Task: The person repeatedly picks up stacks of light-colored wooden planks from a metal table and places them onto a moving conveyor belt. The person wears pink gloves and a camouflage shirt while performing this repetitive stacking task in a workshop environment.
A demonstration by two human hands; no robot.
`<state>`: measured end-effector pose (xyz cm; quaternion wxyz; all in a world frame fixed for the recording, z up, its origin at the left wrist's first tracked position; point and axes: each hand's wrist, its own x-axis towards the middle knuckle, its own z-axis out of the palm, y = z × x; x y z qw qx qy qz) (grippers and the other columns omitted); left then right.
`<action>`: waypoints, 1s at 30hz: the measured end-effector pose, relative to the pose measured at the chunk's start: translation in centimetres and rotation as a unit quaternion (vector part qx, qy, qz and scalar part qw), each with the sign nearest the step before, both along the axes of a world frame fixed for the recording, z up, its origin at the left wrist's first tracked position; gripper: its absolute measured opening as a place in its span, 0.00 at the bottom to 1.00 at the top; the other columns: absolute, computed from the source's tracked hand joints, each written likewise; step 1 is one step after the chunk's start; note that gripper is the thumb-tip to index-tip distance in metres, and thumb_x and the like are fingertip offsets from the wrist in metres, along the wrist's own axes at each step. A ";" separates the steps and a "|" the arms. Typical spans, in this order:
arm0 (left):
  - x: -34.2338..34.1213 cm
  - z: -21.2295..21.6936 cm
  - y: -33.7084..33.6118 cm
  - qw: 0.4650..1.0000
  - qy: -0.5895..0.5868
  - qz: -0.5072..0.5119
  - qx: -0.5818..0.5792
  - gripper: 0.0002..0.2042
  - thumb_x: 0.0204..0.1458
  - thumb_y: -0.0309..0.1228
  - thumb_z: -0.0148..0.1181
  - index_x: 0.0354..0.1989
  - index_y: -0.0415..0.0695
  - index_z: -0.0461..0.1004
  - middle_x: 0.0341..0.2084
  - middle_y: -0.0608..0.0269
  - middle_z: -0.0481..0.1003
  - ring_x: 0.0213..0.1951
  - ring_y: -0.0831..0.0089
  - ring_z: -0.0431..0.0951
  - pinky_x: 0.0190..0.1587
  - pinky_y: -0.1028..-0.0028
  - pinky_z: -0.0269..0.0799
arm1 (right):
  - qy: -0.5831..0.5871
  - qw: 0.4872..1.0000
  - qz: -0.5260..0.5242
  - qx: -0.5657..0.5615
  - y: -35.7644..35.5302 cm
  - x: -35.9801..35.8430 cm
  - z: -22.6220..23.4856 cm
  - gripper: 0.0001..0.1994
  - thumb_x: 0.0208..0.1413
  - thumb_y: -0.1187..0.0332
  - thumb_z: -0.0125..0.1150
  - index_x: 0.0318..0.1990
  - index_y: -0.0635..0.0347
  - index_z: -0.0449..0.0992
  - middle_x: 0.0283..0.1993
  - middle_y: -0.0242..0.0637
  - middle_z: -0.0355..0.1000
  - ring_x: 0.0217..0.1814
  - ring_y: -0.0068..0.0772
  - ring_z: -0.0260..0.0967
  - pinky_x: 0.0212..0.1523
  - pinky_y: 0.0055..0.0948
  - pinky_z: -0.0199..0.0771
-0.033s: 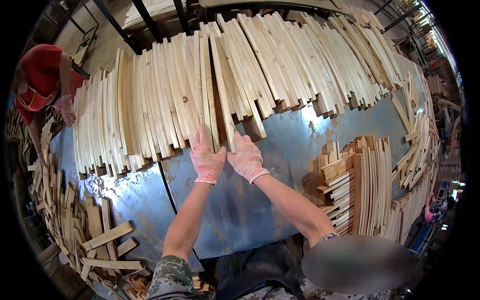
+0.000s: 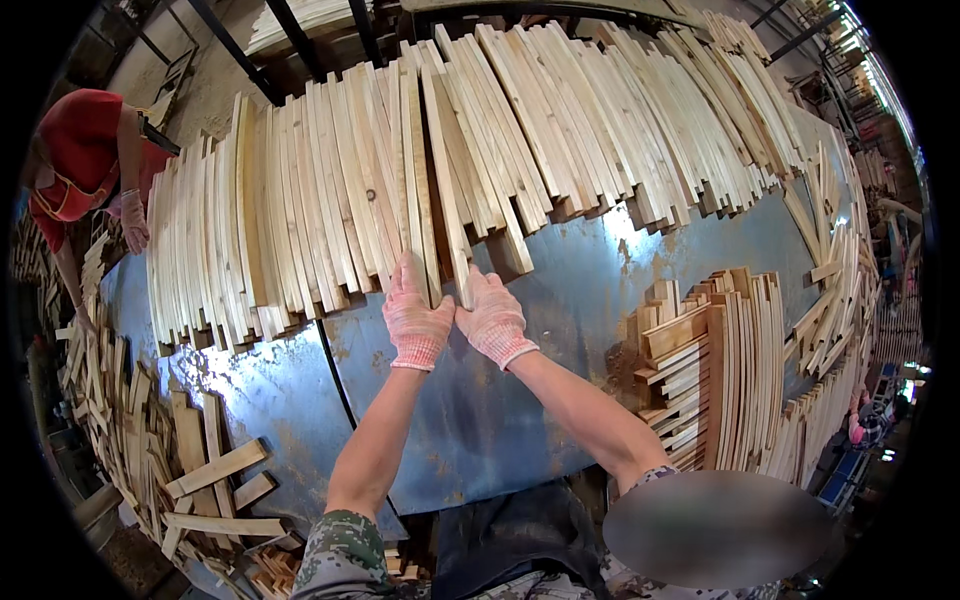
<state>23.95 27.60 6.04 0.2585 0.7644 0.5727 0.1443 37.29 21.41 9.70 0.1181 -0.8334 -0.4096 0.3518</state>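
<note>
Both hands, in pink knitted gloves, lie side by side at the near ends of a wide fan of pale wooden slats [image 2: 330,200] spread over a blue metal worktop [image 2: 480,420]. The left hand [image 2: 415,312] lies flat with its fingers stretched forward along the end of one long upright slat [image 2: 412,170], palm down on the wood. The right hand [image 2: 490,315] sits just beside it, thumbs almost touching, its fingers laid over the lower end of a neighbouring slat [image 2: 447,190] that leans slightly to the left; whether the fingers curl around the edge cannot be told. The slats run in overlapping rows from the far left edge of the worktop to the far right, their near ends forming a ragged line. To the right, a separate stack of slats [image 2: 740,370] stands on edge, with short blocks [image 2: 670,340] piled against it. Loose offcuts [image 2: 200,470] lie heaped at the lower left, off the worktop. At the far left, another person in a red top [image 2: 75,150], also gloved, stands at the end of the rows.
</note>
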 end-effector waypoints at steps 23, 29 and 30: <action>-2.8 -1.0 -1.2 0.980 -0.172 -0.054 -0.082 0.57 0.44 0.27 0.74 0.84 0.42 0.45 0.80 0.43 0.54 0.79 0.52 0.58 0.79 0.66 0.58 | 0.620 0.666 -0.371 0.186 -4.9 -1.1 -5.8 0.26 0.72 0.57 0.58 0.72 0.57 0.69 0.53 0.45 0.82 0.47 0.40 0.83 0.49 0.38 0.84; -3.1 -0.3 -2.2 0.982 -0.166 -0.052 -0.069 0.54 0.43 0.26 0.70 0.83 0.41 0.49 0.79 0.41 0.56 0.79 0.48 0.59 0.78 0.65 0.59 | 0.667 0.612 -0.407 0.124 -9.1 -1.0 -6.0 0.21 0.75 0.52 0.56 0.65 0.54 0.71 0.47 0.45 0.80 0.42 0.40 0.80 0.41 0.39 0.82; -3.3 -0.5 -2.6 0.982 -0.167 -0.057 -0.059 0.53 0.43 0.26 0.70 0.83 0.41 0.50 0.79 0.41 0.56 0.78 0.48 0.59 0.78 0.64 0.59 | 0.681 0.593 -0.413 0.119 -9.4 -1.2 -6.3 0.21 0.75 0.52 0.55 0.64 0.54 0.72 0.46 0.44 0.80 0.40 0.39 0.79 0.39 0.38 0.81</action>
